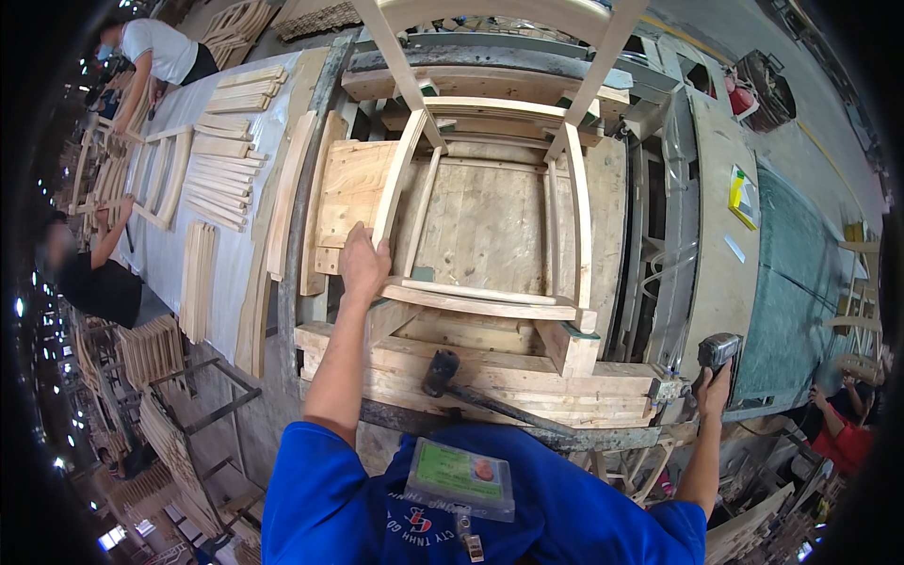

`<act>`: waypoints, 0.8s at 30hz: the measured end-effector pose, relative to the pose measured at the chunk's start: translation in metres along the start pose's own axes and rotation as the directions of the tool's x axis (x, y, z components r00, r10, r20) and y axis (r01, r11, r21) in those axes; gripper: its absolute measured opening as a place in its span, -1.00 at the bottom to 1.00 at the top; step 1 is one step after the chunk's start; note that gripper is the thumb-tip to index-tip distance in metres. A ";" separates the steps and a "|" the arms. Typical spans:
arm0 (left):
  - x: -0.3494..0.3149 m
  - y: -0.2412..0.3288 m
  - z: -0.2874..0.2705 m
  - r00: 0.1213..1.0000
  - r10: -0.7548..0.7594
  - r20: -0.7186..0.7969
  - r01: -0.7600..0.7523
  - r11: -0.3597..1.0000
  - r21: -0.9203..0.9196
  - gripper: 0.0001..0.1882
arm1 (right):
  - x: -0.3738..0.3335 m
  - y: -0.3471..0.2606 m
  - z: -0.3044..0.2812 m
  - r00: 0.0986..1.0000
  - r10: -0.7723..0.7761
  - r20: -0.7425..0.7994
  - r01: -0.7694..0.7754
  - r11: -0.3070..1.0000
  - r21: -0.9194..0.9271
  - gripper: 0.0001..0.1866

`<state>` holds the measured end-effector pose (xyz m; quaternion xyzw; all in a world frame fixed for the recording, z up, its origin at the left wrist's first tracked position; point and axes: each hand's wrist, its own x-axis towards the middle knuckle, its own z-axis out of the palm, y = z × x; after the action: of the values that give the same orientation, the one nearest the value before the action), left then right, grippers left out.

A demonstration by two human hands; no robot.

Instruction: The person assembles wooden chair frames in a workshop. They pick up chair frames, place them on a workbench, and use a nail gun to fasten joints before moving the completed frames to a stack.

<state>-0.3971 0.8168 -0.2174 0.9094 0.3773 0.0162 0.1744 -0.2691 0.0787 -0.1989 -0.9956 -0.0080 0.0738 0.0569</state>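
Note:
In front of me a pale wooden chair frame (582, 226) lies on a wooden jig, its tall back uprights pointing away. My left hand (363, 264) grips the frame's near left corner, at the end of the left rail. Out to the right, my right hand (716, 388) is closed round the handle of a grey and black handheld power tool (719, 349), held apart from the frame. Its exact kind is hard to make out. A black-headed mallet (440, 371) lies across the near edge of the jig (471, 377), its dark handle slanting to the right.
At left, a table (231, 273) carries stacks of wooden slats (226, 174); two people (169, 49) work along its far side. A board with a yellow packet (742, 200) and a green surface (791, 292) lie right. A person in red (847, 438) is at far right.

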 end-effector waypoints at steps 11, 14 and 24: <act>-0.082 0.107 0.009 0.979 0.187 0.084 -0.073 0.700 -0.710 -0.58 | 0.037 -0.132 -0.136 0.956 0.074 0.283 -0.201 0.869 0.452 -0.60; -0.129 0.166 0.030 0.771 0.472 0.428 0.268 0.369 -0.890 -0.43 | 0.047 -0.263 -0.179 0.921 -0.031 0.388 -0.175 0.857 0.485 -0.60; -0.168 0.259 0.055 0.371 0.633 0.680 0.905 -0.412 -0.110 -0.54 | 0.105 -0.507 -0.104 0.305 0.009 0.952 -0.095 0.995 0.021 -0.60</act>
<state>-0.3321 0.5141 -0.1669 -0.0164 0.2492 -0.1879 0.9499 -0.1539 0.5738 -0.0543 -0.7583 -0.0051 0.6476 0.0751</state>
